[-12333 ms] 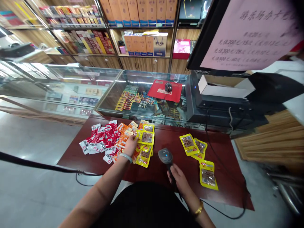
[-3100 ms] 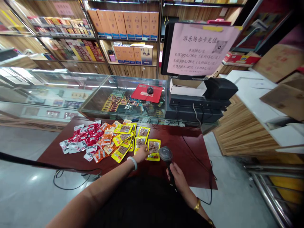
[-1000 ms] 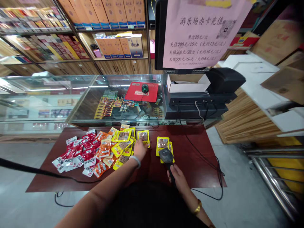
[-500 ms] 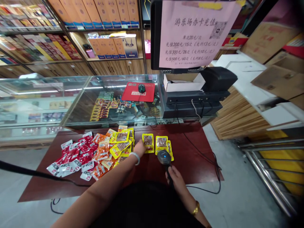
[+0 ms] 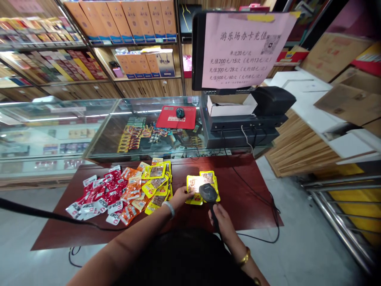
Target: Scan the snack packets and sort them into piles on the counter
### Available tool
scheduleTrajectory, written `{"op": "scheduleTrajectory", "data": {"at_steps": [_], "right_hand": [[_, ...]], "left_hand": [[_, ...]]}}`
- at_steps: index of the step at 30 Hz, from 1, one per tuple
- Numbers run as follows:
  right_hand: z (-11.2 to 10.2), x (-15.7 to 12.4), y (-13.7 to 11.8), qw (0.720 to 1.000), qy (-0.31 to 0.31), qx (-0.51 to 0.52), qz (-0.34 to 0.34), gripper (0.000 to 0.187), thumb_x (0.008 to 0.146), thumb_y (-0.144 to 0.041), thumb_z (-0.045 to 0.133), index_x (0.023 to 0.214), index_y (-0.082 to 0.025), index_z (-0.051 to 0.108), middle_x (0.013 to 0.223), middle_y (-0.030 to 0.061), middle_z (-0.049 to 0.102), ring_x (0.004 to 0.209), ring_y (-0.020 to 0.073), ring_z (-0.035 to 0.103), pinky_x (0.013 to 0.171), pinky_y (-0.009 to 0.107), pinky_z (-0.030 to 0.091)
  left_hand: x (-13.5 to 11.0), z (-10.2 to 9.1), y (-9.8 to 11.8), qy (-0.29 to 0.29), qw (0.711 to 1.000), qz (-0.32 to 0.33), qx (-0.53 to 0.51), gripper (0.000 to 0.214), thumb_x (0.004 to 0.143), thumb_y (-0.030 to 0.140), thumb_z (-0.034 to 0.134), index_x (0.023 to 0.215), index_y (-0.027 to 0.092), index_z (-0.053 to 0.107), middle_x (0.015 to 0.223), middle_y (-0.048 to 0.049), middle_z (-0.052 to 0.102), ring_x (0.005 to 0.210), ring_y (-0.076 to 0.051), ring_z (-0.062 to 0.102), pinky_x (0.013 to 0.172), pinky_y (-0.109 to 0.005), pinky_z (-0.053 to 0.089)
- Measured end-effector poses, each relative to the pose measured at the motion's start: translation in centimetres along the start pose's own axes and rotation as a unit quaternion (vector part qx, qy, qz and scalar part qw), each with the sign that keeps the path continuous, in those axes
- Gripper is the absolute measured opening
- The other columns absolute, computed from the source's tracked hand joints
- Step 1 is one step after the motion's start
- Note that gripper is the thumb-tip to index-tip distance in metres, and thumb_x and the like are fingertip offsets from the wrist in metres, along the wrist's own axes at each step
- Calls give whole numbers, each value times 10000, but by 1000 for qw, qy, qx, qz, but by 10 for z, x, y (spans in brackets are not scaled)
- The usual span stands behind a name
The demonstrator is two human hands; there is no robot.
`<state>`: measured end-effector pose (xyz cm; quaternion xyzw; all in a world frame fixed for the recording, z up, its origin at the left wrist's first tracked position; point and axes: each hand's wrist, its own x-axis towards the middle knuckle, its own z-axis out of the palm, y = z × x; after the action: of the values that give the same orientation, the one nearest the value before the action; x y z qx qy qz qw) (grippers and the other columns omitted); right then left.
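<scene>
My right hand [image 5: 222, 221] grips the handle of a black barcode scanner [image 5: 208, 193], whose head points at a yellow snack packet [image 5: 194, 185] lit by its light. My left hand [image 5: 182, 195] pinches that packet's left edge on the dark red table [image 5: 244, 198]. A second yellow packet [image 5: 208, 176] lies just behind and right of it, partly under the scanner head. To the left sits a spread pile of yellow [image 5: 154, 186], orange [image 5: 132, 190] and red packets [image 5: 101, 194].
A glass display counter [image 5: 125, 131] runs behind the table, with a red mouse pad and mouse [image 5: 180, 113] on it. A black register with a monitor and pink notice [image 5: 244, 47] stands at the right. Cables [image 5: 268, 222] trail over the table's right edge. Shelves of boxed goods line the back.
My left hand has slid a yellow packet from the pile's edge rightward under the scanner head, where it now glows in the scanner light. The scanner barely moved.
</scene>
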<state>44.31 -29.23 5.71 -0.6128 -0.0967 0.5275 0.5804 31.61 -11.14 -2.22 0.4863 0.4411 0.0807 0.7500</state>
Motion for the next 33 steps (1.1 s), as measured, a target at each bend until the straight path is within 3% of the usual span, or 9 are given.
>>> {"op": "scheduleTrajectory", "data": {"at_steps": [3, 8, 12, 15, 18, 22, 27, 29, 33], "right_hand": [[0, -4, -1, 1000, -8, 3, -10, 508, 736, -697, 612, 712, -193, 556, 553, -40, 516, 455, 92, 433, 444, 214, 322], [-6, -9, 5, 1000, 8, 10, 11, 554, 671, -740, 635, 667, -195, 535, 516, -43, 502, 429, 84, 414, 419, 202, 309], [-12, -10, 16, 999, 30, 14, 26, 553, 642, -739, 661, 684, -201, 536, 516, -49, 502, 414, 79, 412, 403, 194, 302], [-13, -10, 20, 999, 29, 10, 25, 541, 647, -727, 667, 696, -204, 538, 532, -40, 532, 413, 83, 424, 404, 200, 313], [-8, -10, 18, 999, 7, -11, 32, 544, 658, -732, 652, 685, -200, 542, 503, -41, 517, 406, 85, 423, 400, 201, 302], [5, -7, 16, 999, -7, -16, 49, 544, 641, -723, 673, 701, -200, 540, 529, -42, 526, 413, 81, 430, 407, 197, 306], [23, -1, 19, 997, -37, -30, 57, 531, 648, -704, 684, 754, -201, 552, 551, -40, 544, 423, 82, 436, 410, 195, 307], [30, 0, 21, 997, -39, -32, 59, 522, 657, -693, 686, 770, -202, 552, 559, -43, 545, 431, 81, 439, 415, 192, 313], [39, -2, 23, 997, -32, -23, 69, 542, 635, -696, 701, 820, -210, 550, 547, -57, 533, 425, 77, 422, 408, 186, 305]], "left_hand": [[-1, 2, -1, 1, 1000, -7, -7, 689, 439, 545, 846, 932, 96, 670, 840, -85, 732, 793, -226, 685, 790, -351, 530], [9, 17, -8, -6, 999, -28, -14, 661, 419, 517, 858, 894, 95, 677, 824, -78, 727, 745, -205, 670, 774, -355, 531], [22, 35, 2, -16, 999, -22, 36, 526, 540, 453, 823, 902, 94, 690, 774, -60, 710, 712, -177, 645, 736, -325, 523], [24, 30, 12, -1, 992, 14, 123, 448, 609, 395, 784, 944, 110, 700, 775, -45, 703, 745, -180, 640, 746, -309, 509], [14, 4, 18, 74, 977, 41, 197, 398, 683, 332, 724, 1018, 122, 681, 835, -53, 705, 777, -173, 637, 764, -294, 499], [-12, -51, 31, 188, 938, 90, 279, 251, 795, 283, 599, 996, 143, 656, 910, -57, 691, 825, -159, 626, 812, -286, 487], [-28, -123, 61, 331, 807, 134, 470, 341, 850, 286, 529, 1168, 181, 594, 1172, -104, 624, 1130, -229, 542, 1014, -369, 387], [-22, -146, 70, 329, 777, 90, 529, 433, 868, 295, 499, 1290, 200, 521, 1340, -123, 533, 1261, -267, 451, 1067, -422, 328], [-1, -176, 82, 254, 757, 10, 601, 622, 851, 337, 516, 1443, 253, 345, 1537, -111, 308, 1425, -340, 198, 1096, -548, 220]]}}
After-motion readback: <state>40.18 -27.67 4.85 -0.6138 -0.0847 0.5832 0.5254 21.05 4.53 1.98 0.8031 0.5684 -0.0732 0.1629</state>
